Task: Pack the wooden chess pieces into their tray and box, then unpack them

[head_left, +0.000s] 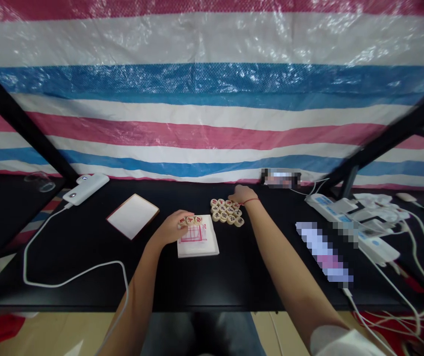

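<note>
Head view, near to far. At the near edge of the black table (85,257) a white cable (67,282) loops across the left side, and both forearms reach forward over the middle of the table. A square white box (199,244) with a red grid printed on its top lies flat between the arms. The left hand (170,228) rests on the box's far left corner, palm down and fingers loosely curled. Its fingertips touch a short row of round game pieces (193,220) that runs left to right along the box's far edge. Whether the hand pinches one of them cannot be told. Just beyond the box's far right corner, apart from it on the bare table, lies a packed cluster of round pieces (226,212), wider than it is deep. The right hand (242,194), with a red thread (251,200) at the wrist, hangs over the cluster's far right side with fingers bent downward. Its grip is hidden, so it cannot be told whether it holds a piece. The cluster is thus nearer the right hand, and the row nearer the left. A flat white lid (133,215) lies left of the box, well apart from it. A white power bank (85,188) is farther back on the left, and power strips (349,212) are on the right. A striped tarp (212,79) closes the background.
</note>
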The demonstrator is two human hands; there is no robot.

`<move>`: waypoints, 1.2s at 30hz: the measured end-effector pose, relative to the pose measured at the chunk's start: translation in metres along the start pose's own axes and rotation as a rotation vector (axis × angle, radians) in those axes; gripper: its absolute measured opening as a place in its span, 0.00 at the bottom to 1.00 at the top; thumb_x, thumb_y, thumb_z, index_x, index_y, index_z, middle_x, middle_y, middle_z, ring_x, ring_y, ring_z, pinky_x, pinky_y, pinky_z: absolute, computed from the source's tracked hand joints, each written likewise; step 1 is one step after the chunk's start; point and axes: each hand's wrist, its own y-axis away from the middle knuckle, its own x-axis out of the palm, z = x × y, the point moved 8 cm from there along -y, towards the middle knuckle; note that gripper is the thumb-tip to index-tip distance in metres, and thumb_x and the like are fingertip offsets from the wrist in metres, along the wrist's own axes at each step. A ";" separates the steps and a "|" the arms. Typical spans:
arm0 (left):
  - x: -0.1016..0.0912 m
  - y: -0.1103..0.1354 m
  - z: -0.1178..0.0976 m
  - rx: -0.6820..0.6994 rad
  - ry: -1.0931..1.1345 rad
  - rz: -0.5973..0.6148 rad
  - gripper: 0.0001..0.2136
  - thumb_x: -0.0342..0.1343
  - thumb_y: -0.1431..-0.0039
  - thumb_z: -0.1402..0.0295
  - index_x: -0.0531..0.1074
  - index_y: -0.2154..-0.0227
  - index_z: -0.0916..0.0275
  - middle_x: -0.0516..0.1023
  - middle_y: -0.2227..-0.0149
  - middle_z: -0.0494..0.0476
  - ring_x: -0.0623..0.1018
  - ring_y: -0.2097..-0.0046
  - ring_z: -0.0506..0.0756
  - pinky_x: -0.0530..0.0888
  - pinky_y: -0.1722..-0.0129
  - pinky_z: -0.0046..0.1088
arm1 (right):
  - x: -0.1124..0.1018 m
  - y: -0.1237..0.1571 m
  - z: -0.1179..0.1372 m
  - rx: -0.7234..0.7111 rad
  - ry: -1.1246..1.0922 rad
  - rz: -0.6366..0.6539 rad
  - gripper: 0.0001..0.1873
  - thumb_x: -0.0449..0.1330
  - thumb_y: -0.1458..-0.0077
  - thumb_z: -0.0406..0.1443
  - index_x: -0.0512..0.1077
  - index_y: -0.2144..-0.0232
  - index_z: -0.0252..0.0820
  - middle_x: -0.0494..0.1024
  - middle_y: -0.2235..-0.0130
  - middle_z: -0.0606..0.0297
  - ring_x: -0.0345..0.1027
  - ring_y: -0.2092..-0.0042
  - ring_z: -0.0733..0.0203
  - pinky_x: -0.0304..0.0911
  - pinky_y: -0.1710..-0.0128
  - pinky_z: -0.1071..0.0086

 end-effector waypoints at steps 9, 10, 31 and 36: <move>-0.011 -0.002 -0.031 0.090 -0.061 -0.194 0.24 0.56 0.42 0.66 0.64 0.41 0.57 0.69 0.44 0.61 0.68 0.42 0.59 0.64 0.39 0.40 | -0.034 0.070 0.027 -0.427 -0.423 -0.280 0.11 0.61 0.48 0.39 0.74 0.63 0.40 0.79 0.69 0.62 0.74 0.65 0.59 0.64 0.64 0.70; -0.011 -0.005 -0.040 0.119 -0.075 -0.202 0.24 0.57 0.41 0.65 0.64 0.41 0.56 0.68 0.44 0.61 0.68 0.41 0.59 0.64 0.39 0.40 | -0.029 0.083 0.033 -0.498 -0.557 -0.250 0.12 0.61 0.47 0.41 0.73 0.63 0.42 0.79 0.70 0.65 0.74 0.67 0.61 0.65 0.65 0.71; 0.029 -0.021 -0.053 0.096 -0.344 -0.021 0.02 0.58 0.42 0.68 0.74 0.69 0.57 0.79 0.61 0.51 0.71 0.49 0.58 0.57 0.45 0.44 | 0.026 0.107 0.026 -0.565 -1.338 -0.184 0.18 0.65 0.49 0.48 0.69 0.63 0.43 0.79 0.64 0.61 0.74 0.68 0.62 0.71 0.66 0.66; 0.033 -0.022 -0.052 0.092 -0.448 -0.044 0.04 0.57 0.42 0.69 0.75 0.65 0.57 0.76 0.55 0.55 0.70 0.49 0.58 0.61 0.49 0.40 | 0.024 0.113 0.033 -0.619 -1.158 -0.224 0.14 0.64 0.48 0.45 0.71 0.62 0.45 0.79 0.60 0.60 0.74 0.66 0.60 0.71 0.65 0.66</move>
